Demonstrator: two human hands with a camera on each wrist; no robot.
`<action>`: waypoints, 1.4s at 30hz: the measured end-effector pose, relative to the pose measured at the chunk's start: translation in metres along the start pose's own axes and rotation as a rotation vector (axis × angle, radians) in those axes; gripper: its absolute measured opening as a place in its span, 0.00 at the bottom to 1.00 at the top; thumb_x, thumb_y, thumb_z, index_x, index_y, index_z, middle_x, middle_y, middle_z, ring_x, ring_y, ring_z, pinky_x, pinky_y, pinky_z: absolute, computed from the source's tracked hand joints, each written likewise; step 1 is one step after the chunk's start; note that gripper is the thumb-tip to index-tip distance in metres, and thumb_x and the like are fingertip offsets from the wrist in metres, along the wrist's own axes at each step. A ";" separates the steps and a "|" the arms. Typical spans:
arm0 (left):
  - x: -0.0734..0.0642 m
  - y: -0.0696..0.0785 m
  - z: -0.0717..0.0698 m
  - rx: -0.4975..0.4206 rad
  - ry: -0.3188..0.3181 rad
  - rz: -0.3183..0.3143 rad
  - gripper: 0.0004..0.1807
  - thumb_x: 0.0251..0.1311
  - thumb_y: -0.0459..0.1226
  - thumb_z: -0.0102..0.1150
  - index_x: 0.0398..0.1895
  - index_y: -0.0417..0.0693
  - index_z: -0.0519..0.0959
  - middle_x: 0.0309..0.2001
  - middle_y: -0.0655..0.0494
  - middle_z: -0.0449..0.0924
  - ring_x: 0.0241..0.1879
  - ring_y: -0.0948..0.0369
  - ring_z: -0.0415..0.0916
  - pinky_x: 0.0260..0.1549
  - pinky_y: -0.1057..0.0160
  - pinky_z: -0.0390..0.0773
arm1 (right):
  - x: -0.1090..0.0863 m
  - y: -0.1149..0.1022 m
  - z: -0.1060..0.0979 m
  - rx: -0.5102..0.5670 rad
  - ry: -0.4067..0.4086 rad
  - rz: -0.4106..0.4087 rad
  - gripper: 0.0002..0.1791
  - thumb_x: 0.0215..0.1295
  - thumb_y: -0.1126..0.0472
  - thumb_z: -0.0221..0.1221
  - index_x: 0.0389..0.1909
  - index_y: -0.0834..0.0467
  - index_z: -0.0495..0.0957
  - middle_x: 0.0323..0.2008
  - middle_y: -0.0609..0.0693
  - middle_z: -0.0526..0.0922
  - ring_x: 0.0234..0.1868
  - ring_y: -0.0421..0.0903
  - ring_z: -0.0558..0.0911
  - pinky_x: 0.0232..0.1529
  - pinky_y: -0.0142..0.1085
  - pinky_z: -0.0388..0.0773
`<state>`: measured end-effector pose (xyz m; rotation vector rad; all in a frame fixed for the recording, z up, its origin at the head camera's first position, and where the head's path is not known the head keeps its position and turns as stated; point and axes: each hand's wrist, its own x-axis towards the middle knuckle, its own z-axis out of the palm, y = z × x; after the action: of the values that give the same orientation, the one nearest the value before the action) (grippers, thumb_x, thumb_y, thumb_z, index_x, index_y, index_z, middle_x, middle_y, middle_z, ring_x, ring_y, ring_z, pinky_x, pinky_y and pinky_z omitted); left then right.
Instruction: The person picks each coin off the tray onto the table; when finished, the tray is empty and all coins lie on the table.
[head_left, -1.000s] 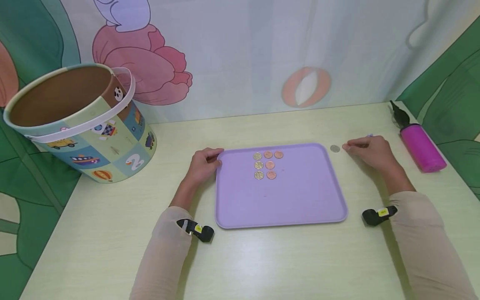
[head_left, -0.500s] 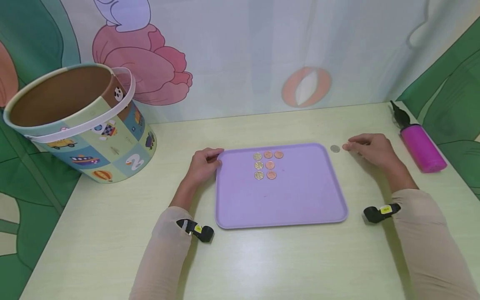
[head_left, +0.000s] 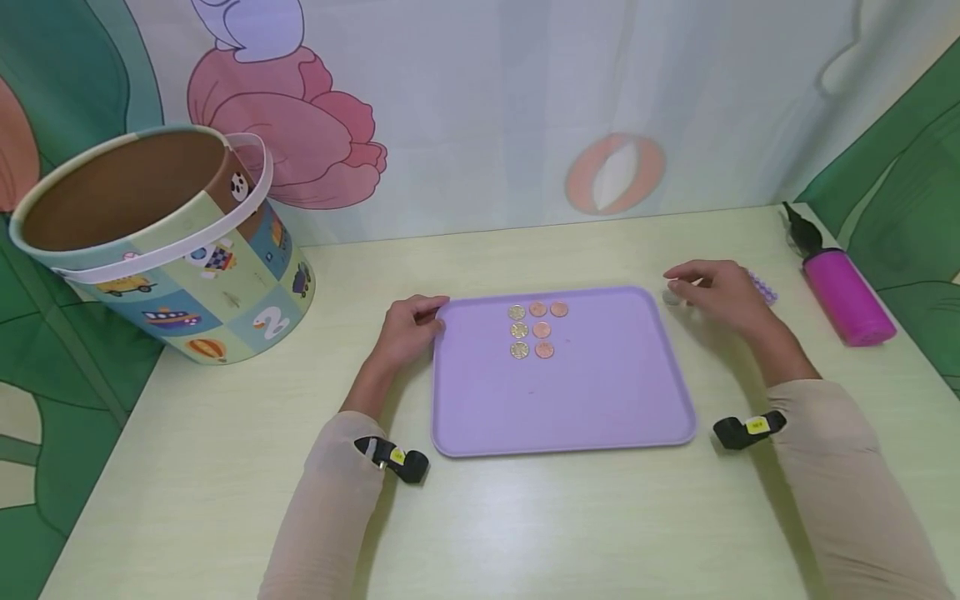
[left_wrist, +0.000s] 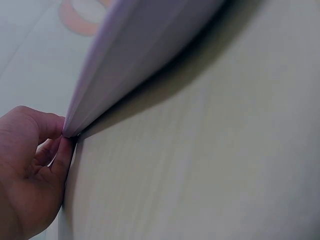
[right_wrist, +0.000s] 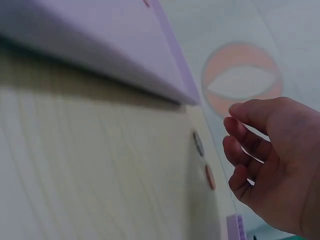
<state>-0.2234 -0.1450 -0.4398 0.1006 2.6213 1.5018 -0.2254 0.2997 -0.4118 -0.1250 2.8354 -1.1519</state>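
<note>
A lavender tray (head_left: 600,392) lies flat on the table. On it, gold-coloured coins (head_left: 519,330) and copper-coloured coins (head_left: 542,330) form short rows near the back edge. My left hand (head_left: 405,333) is at the tray's back left corner; in the left wrist view its thumb and finger pinch the rim (left_wrist: 75,117). Beyond the tray's right side, my right hand (head_left: 716,292) hovers with loosely bent fingers and nothing between them. Below its fingertips lies a silver coin (head_left: 670,297), partly covered in the head view. The right wrist view also shows a copper coin (right_wrist: 210,177) beside the silver coin (right_wrist: 198,143).
A purple bumpy object (head_left: 763,286) sits behind my right hand, partly hidden. Farther right lies a pink cylinder (head_left: 847,296) with a black tapered end. A large patterned bucket (head_left: 255,292) with a white handle stands at the back left. A printed curtain (head_left: 480,125) hangs behind the table.
My right hand has shifted left and lifted, from beside the silver coin to over it, uncovering more of the purple bumpy object. My left hand and the tray stay put.
</note>
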 end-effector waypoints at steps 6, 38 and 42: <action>0.000 0.000 0.001 0.000 -0.002 -0.003 0.24 0.63 0.25 0.55 0.63 0.38 0.78 0.61 0.38 0.80 0.62 0.48 0.76 0.67 0.52 0.77 | 0.001 -0.025 0.010 0.029 -0.035 -0.038 0.19 0.75 0.57 0.57 0.58 0.65 0.80 0.51 0.65 0.84 0.32 0.33 0.77 0.30 0.26 0.75; 0.000 0.001 0.001 -0.018 0.007 0.012 0.23 0.62 0.24 0.55 0.62 0.36 0.79 0.59 0.36 0.81 0.60 0.47 0.77 0.66 0.51 0.77 | 0.022 -0.080 0.087 -0.023 -0.179 -0.180 0.17 0.67 0.69 0.61 0.55 0.70 0.81 0.52 0.67 0.85 0.53 0.59 0.82 0.56 0.48 0.80; -0.001 0.001 0.001 -0.020 0.006 0.008 0.23 0.62 0.24 0.55 0.62 0.36 0.79 0.60 0.36 0.80 0.61 0.47 0.77 0.66 0.51 0.77 | 0.022 -0.083 0.091 -0.037 -0.165 -0.187 0.16 0.67 0.67 0.62 0.53 0.70 0.82 0.50 0.66 0.85 0.50 0.57 0.82 0.53 0.45 0.81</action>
<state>-0.2228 -0.1440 -0.4391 0.1053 2.6124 1.5331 -0.2343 0.1756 -0.4197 -0.4736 2.7450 -1.0659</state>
